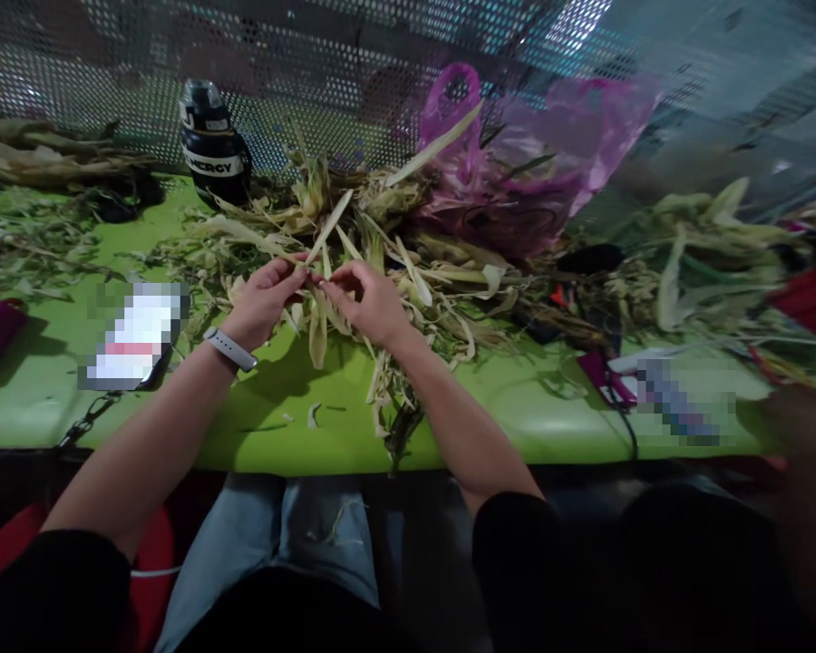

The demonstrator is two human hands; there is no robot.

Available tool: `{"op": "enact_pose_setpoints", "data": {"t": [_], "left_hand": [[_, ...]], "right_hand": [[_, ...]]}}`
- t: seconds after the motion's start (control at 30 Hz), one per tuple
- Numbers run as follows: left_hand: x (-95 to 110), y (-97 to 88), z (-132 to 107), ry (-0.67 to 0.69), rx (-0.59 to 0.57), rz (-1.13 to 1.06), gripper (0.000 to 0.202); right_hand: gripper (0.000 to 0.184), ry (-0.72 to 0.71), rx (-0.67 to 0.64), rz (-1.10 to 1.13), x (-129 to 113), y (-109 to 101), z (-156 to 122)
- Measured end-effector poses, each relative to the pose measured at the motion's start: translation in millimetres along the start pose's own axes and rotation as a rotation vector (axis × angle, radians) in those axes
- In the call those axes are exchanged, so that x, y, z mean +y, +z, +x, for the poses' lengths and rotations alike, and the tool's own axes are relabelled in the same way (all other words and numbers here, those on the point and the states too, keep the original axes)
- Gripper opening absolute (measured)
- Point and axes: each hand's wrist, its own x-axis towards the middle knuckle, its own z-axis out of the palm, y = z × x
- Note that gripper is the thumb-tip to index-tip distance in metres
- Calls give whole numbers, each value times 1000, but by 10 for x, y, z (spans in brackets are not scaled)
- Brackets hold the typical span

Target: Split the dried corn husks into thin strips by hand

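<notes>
My left hand (267, 297) and my right hand (367, 301) meet over the green table (326, 426), both pinched on a pale yellow-green leaf strip (326, 231) that points up and away from me. A white band sits on my left wrist. More limp strips (318, 331) hang below my fingers. A big heap of dried leaves and husks (381, 236) lies just behind the hands.
A black bottle (212, 145) stands at the back left against a perforated metal screen. A pink plastic bag (517, 172) lies at the back right. A phone (136, 336) rests left of my arm. Another person's hand (795, 417) is at the right edge.
</notes>
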Motion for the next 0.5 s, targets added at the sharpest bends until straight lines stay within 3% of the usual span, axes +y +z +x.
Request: {"op": "enact_pose_setpoints", "data": {"t": [0.07,0.23,0.4,0.5], "left_hand": [[-29,5,3,49,-23,82,18],[-48,47,-8,73,-59,56,9],[-6,86,-66,-127,-100,-109,9],[47,88,-86,-251,-121,-223,7]], "right_hand": [[47,22,56,119,23,8,23],[43,26,-65,383,63,4,64],[36,-6,-140,401,54,86,57],[39,-16,-117,358,58,146,49]]}}
